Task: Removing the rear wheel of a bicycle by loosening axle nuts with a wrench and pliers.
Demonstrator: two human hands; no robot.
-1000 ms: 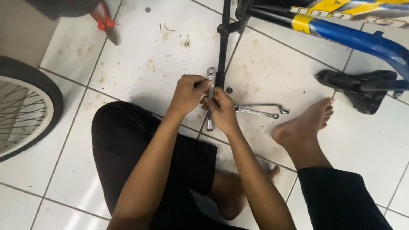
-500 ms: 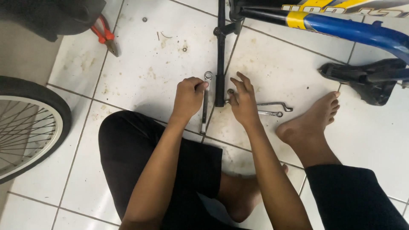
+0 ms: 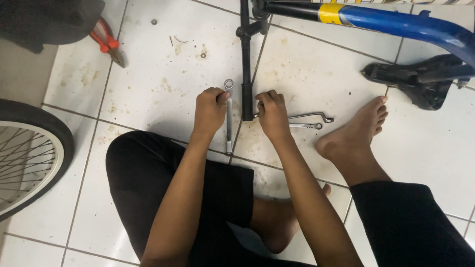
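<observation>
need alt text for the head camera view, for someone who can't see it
A person sitting on a white tiled floor has both hands at the foot of a black bike post: the left hand on a silver wrench, the right hand beside two more wrenches. A blue bike frame, wheel and red pliers lie around.

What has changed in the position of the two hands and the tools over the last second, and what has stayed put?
The hands, first bunched together over the wrench, have parted. The left hand now lies closed against the upright wrench; the right hand, splayed half a second ago, has closed at the foot of the black bar. The wrenches on the floor, the pliers, the saddle and the wheel stayed put.
</observation>
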